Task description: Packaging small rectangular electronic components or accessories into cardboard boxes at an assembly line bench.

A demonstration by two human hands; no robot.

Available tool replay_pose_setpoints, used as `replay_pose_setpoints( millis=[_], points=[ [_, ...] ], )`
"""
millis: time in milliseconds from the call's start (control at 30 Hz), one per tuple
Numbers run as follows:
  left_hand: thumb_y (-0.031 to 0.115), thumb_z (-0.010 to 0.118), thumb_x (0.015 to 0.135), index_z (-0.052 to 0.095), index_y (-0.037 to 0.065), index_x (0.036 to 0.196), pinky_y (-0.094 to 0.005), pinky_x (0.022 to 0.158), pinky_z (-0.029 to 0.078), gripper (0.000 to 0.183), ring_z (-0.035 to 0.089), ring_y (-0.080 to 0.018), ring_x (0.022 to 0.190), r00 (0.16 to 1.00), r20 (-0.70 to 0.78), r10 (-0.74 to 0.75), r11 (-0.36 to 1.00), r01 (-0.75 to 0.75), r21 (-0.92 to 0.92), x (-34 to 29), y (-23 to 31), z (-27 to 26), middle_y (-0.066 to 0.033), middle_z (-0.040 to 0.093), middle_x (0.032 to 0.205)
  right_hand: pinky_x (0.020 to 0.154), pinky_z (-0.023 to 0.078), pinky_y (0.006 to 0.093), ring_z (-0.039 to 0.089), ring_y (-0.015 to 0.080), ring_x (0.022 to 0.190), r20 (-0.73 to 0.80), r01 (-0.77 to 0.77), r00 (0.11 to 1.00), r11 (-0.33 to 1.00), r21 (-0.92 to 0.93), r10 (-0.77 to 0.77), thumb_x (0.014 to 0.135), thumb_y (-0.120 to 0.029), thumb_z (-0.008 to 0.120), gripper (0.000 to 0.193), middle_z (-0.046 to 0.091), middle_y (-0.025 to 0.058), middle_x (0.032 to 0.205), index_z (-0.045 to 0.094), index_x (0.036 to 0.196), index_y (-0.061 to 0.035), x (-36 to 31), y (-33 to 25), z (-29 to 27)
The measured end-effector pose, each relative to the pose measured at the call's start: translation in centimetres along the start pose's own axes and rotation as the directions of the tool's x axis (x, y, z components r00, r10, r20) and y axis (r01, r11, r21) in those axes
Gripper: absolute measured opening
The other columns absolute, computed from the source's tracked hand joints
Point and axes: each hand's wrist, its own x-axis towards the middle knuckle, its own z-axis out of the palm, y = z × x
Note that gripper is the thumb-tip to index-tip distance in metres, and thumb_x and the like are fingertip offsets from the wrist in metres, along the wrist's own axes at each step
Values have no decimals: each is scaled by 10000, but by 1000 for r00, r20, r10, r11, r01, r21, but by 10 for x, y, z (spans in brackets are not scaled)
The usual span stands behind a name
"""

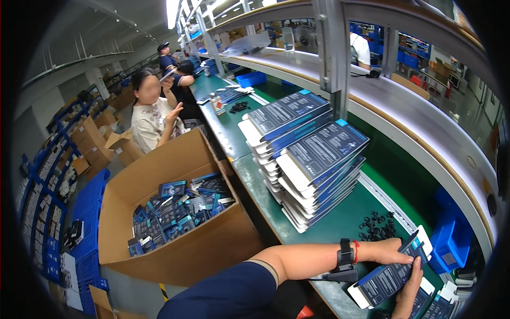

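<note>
At the near right of the bench, a dark blue printed carton with white end flaps lies tilted between my two hands. My left hand reaches across from the left and grips its far upper end; that wrist has a black watch and a red string. From below, my right hand closes on the carton's right side, thumb on the printed face. Beyond the left hand lies a heap of small black parts. More blue and white cartons sit partly hidden beside the right hand.
Two tall stacks of flattened cartons stand on the green bench. A large open cardboard box holding many small packages is at the left. A blue bin sits right. A co-worker is beyond the box; shelving runs above.
</note>
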Motion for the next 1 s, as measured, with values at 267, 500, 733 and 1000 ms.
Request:
replay_pose_setpoints(
  millis=[267,500,733,1000],
  points=[
    [305,617,865,610,-44,1110,-313,825,483,427,630,-203,916,1000,-1,-30,999,30,-9,0,1,-3,-148,670,1005,679,524,269,619,152,761,-6,10,1000,1000,-7,-10,862,-475,634,539,584,105,907,483,1036,12,15,11,-11],
    [296,614,866,618,-42,1093,-315,821,483,406,629,-195,913,1000,-17,0,1000,-1,-22,-1,5,-2,-138,671,999,698,524,274,622,163,787,8,1,1000,1000,-6,-1,863,-469,632,554,584,118,939,483,1067,24,18,10,-12],
    [373,615,861,600,-94,1102,-327,826,485,525,638,-246,943,999,-35,6,996,-3,92,0,-3,4,-216,664,1008,848,499,330,594,249,1008,41,-62,997,987,-150,69,924,-392,550,565,587,162,1152,508,1238,76,2,-5,-5],
    [324,633,852,620,-69,1060,-316,789,488,446,633,-198,878,1000,-21,11,1000,-10,15,0,2,-1,-158,677,959,712,520,291,623,178,796,-33,-33,999,998,-55,31,848,-505,628,602,589,125,945,474,1071,32,20,14,-18]
  ],
)
